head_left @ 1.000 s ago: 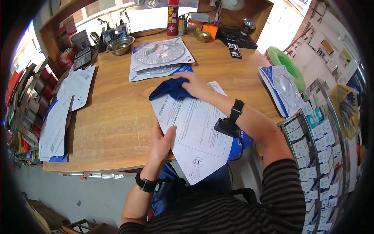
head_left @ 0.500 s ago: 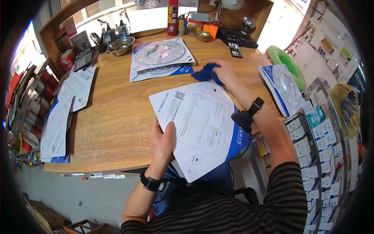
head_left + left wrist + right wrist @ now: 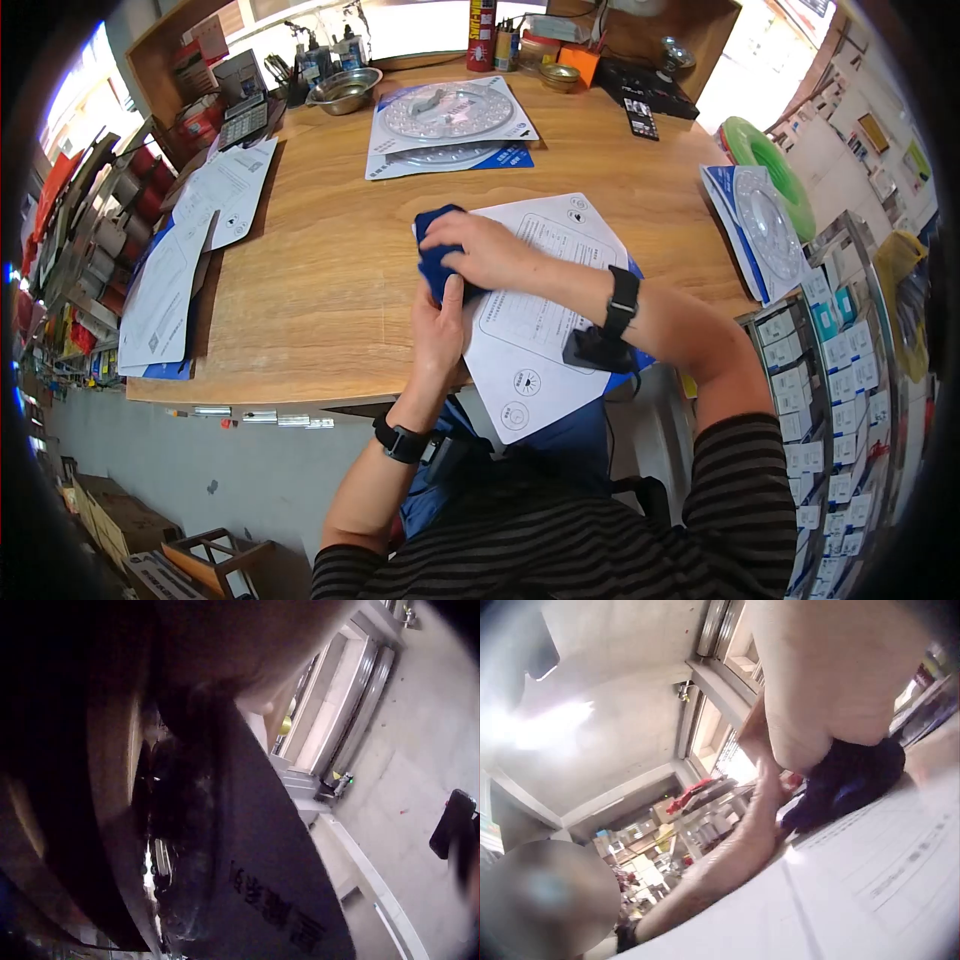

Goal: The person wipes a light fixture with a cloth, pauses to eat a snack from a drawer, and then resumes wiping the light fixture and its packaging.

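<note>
The right grip [image 3: 480,250] has its fingers curled over a bunched blue cloth [image 3: 434,274], pressing it at the card's far left corner. The left grip [image 3: 437,335] pinches the near part of that same edge, thumb on top, its other fingers largely hidden; its thumb tip lies at the cloth, and I cannot tell whether they touch. Between the grips and the person's lap slants the white printed card [image 3: 505,365], partly over the surface [image 3: 300,290].

In the head view, the step in hand looks like a wipe of the card's printed face. The next move probably calls for a steady left pinch and light pressure. The left thumb stands in the cloth's way, and the right forearm covers some print. Beyond both grips lie packaged clear discs [image 3: 450,112]; left of them, loose sheets [image 3: 160,300]; well to their right, another packaged disc [image 3: 768,225] and a green coil [image 3: 765,170].

The left wrist view is too dark to show the left hold.

The right wrist view shows the cloth under the right grip, low against the card, the left thumb just beside it.
</note>
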Demonstrator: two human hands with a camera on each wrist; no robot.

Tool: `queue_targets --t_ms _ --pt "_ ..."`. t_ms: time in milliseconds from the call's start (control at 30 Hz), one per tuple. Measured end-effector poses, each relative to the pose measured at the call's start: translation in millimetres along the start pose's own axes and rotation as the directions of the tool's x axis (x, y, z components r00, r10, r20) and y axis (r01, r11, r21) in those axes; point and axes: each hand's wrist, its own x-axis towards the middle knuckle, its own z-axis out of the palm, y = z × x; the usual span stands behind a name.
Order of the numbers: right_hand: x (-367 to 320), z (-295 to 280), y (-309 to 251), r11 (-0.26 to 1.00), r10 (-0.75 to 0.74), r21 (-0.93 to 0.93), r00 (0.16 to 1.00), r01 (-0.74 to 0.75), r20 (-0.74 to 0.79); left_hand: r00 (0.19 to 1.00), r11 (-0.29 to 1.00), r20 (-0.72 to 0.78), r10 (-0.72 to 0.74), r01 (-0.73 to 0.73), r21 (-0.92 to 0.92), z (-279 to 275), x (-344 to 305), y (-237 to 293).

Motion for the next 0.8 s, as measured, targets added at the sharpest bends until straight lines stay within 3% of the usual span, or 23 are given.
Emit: queue_targets --t_ms 100,133,200,233,267,367,400,467,600,667,700,800 --pt "-12 2 -16 0.947 -0.022 0.320 0.997 -0.001 0.068 0.998 0.991 -0.027 -0.062 0.065 0.115 -4 -2 -2" --pt "-13 -1 -17 0.947 -0.015 0.321 0.998 -0.007 0.065 0.997 0.993 -0.033 -0.063 0.066 0.098 -3 -3 -1" --pt "-14 -7 -14 0.978 -0.112 0.185 0.991 0.096 0.076 0.997 0.996 -0.036 -0.067 0.069 0.059 2 -4 0" --pt "-15 -7 -12 0.990 -0.144 0.004 0.989 0.144 0.043 0.998 0.997 -0.027 -0.058 0.056 -0.061 5 -1 2" --pt "-16 -9 -8 0.990 -0.138 0.001 0.990 0.138 0.036 0.998 0.996 -0.018 -0.059 0.058 -0.060 7 -1 4" --pt "-12 -17 21 0.946 -0.193 -0.276 0.979 0.170 -0.059 0.989 0.967 0.002 -0.151 0.148 -0.206 7 0 3" --pt "-14 -25 29 0.953 -0.123 -0.287 0.990 0.099 -0.066 0.981 0.966 0.013 -0.192 0.191 -0.175 7 -2 7" --pt "-23 -38 60 0.926 -0.084 -0.377 0.988 0.029 -0.131 0.990 0.951 0.000 -0.141 0.136 -0.277 6 -1 -4" --pt "-57 -74 112 0.839 0.232 -0.454 0.952 -0.300 -0.199 0.993 0.940 -0.006 -0.119 0.110 -0.323 6 -1 -12" --pt "-85 -85 141 0.838 0.221 -0.439 0.937 -0.324 -0.269 0.995 0.934 -0.004 -0.103 0.095 -0.344 7 -1 -9" --pt "-90 -89 138 0.841 0.205 -0.421 0.921 -0.339 -0.333 0.994 0.933 0.000 -0.106 0.099 -0.345 7 -2 -8" --pt "-101 -85 114 0.791 0.255 -0.466 0.907 -0.396 -0.336 0.994 0.950 -0.028 -0.103 0.090 -0.298 8 -3 -5"
